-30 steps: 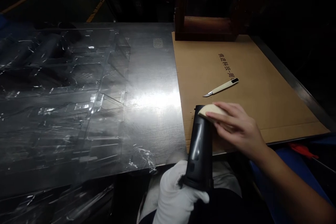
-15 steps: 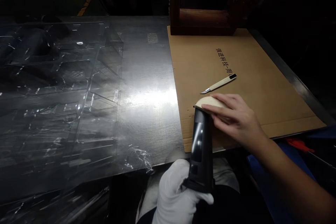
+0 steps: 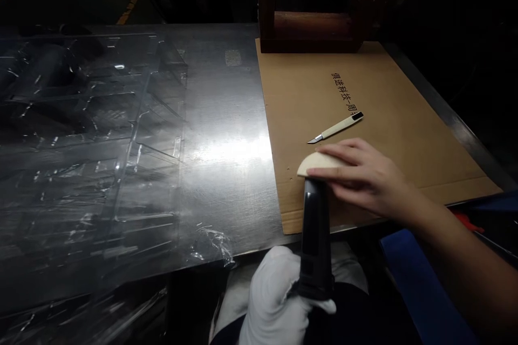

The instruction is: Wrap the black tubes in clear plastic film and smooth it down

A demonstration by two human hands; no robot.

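My left hand (image 3: 273,297), in a white cloth glove, grips the lower end of a long black plastic part (image 3: 314,242) that stands nearly upright. My right hand (image 3: 366,180) is bare and holds a cream half-round pad (image 3: 318,164) against the black part's upper end, with the fingers lying across the pad. The pad hides the top of the black part. A white-handled craft knife (image 3: 335,127) lies on brown cardboard (image 3: 388,97), just beyond my right fingers.
A clear plastic thermoformed tray (image 3: 97,118) lies on the steel table (image 3: 230,118) to the left. A dark wooden frame (image 3: 307,27) stands at the cardboard's far edge. A blue surface (image 3: 421,291) and a red object (image 3: 465,218) lie below the table's right side.
The black part has swung from leaning left to nearly upright. The cream pad now covers its top end. The view has shifted slightly, and the craft knife has not moved on the cardboard.
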